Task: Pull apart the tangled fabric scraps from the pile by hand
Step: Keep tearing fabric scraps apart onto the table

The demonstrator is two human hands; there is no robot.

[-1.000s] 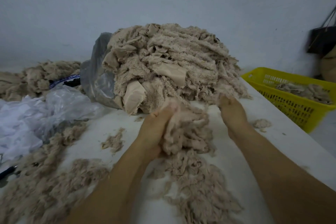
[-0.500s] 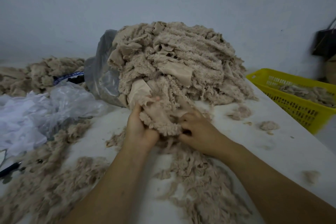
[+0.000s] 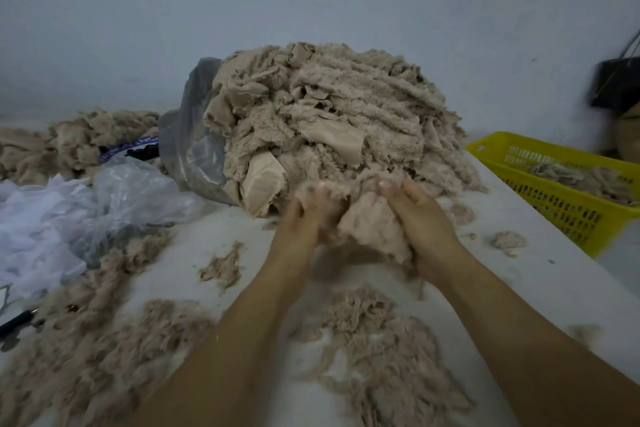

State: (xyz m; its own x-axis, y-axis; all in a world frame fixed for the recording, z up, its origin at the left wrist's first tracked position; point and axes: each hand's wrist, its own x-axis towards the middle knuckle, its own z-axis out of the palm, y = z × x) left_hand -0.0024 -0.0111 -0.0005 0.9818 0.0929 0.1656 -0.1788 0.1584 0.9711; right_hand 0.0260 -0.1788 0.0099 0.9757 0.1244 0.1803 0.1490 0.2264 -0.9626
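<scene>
Both hands are on one fleecy beige clump right at the near foot of the big pile. The left hand curls into one side and the right hand grips the other. Looks mid-tug to me, though it's a bit blurry.

Progress-wise, a decent spread of loosened scraps lies on the white table in front of the pile, and a few sit in the yellow basket to the pile's right. The pile itself is huge and matted, so I'd say most of the job is left.
</scene>
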